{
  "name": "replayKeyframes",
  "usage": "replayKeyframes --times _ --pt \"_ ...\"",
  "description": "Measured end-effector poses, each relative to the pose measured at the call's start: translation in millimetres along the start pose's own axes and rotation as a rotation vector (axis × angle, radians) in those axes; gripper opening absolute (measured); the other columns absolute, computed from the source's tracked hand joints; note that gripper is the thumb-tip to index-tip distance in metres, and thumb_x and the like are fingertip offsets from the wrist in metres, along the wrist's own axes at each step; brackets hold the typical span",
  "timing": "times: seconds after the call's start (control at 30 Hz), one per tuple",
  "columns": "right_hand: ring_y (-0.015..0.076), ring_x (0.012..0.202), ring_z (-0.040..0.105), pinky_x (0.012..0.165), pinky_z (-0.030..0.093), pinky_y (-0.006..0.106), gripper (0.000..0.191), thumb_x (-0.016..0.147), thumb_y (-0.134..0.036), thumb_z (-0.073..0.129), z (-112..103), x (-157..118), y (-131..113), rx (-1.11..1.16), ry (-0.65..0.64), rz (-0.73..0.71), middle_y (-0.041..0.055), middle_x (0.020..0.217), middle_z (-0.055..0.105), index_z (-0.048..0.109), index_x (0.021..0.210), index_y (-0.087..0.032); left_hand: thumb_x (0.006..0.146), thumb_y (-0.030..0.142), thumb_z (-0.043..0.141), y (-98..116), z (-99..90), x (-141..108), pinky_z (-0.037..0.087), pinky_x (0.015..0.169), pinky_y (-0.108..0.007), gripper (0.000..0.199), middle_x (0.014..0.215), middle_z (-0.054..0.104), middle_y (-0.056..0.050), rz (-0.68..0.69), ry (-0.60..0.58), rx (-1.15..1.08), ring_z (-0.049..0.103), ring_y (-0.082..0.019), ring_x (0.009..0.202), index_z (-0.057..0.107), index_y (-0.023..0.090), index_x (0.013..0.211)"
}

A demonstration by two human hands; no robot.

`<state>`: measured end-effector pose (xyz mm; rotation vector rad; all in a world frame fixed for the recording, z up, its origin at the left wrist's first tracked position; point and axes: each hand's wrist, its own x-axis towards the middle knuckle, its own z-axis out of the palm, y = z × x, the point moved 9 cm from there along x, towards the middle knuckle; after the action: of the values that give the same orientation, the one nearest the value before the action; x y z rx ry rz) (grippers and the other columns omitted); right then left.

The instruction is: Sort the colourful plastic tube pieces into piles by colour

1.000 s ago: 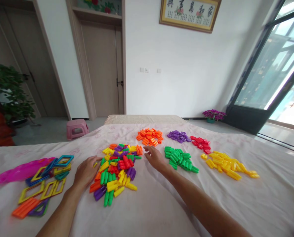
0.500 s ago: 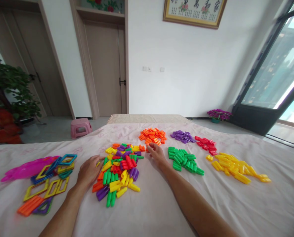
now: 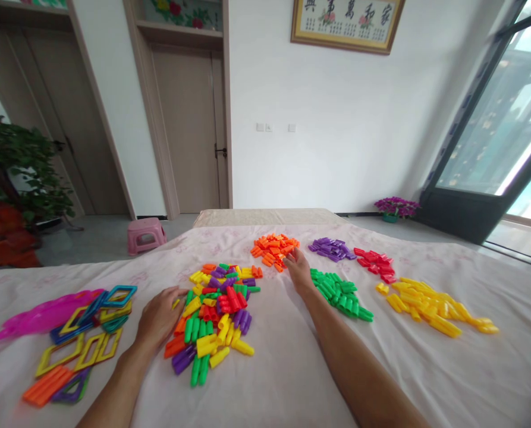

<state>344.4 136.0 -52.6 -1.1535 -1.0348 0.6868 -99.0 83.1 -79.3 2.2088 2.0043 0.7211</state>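
The framed calligraphy [image 3: 346, 27] on the white wall [image 3: 265, 172] carries five large characters, 家和萬事興 from right to left, its top cut off; the smaller rows beneath are too fine to read. A pale cloth with faint pink patterning covers the table [image 3: 265, 386]. Beyond it stand a closed brown door [image 3: 182, 119], a pink stool [image 3: 145, 224], magenta flowers [image 3: 396, 206] and, at right, a dark-framed glass door [image 3: 479, 142]. On the cloth, the left hand [image 3: 160, 315] rests curled against the mixed-colour plastic pieces [image 3: 209, 328]; the right hand [image 3: 298, 270] bends its fingers at the orange pieces [image 3: 274, 246], next to the green pieces [image 3: 334, 291]. Whether either hand grips anything, I cannot tell. Purple, red and yellow piles lie farther right.
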Motion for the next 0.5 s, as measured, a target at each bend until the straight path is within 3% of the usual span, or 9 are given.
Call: replayKeyframes --times 0.13,0.23,0.37,0.5 --pt "0.0319 0.131 0.057 0.097 0.055 0.043 0.078 0.064 -0.038 0.071 -1 -2 1 0.115 0.07 0.016 0.0197 0.148 0.051 0.051 0.137 -0.018 0.096 0.039 0.041 2 -0.6 -1 0.04 0.11 -0.034 0.042 0.14 0.064 -0.006 -0.01 -0.011 0.007 0.056 -0.023 0.13 0.071 0.026 0.123" --pt "0.0284 0.122 0.064 0.098 0.055 0.043 0.062 0.071 -0.034 0.066 5 -8 -2 0.056 0.046 -0.043 0.0167 0.14 0.059 0.058 0.131 -0.018 0.096 0.038 0.042 3 -1.2 -1 0.04 0.11 -0.035 0.042 0.141 0.063 -0.007 -0.023 -0.016 0.012 0.055 -0.023 0.131 0.071 0.026 0.123" --pt "0.0237 0.103 0.07 0.098 0.054 0.043 0.035 0.08 -0.025 0.056 25 -22 -10 -0.269 -0.083 -0.146 0.0097 0.114 0.073 0.07 0.111 -0.019 0.096 0.039 0.042 2 -0.1 0 0.04 0.11 -0.036 0.042 0.141 0.063 -0.007 -0.021 -0.016 0.007 0.056 -0.024 0.131 0.071 0.026 0.123" --pt "0.0238 0.116 0.063 0.106 0.047 0.042 0.037 0.083 -0.016 0.055 43 -41 -25 -0.615 -0.204 -0.304 0.0081 0.12 0.072 0.073 0.114 -0.022 0.096 0.04 0.042 0 1.1 0 0.04 0.11 -0.035 0.042 0.141 0.063 -0.006 -0.014 -0.008 0.006 0.055 -0.024 0.131 0.071 0.027 0.124"
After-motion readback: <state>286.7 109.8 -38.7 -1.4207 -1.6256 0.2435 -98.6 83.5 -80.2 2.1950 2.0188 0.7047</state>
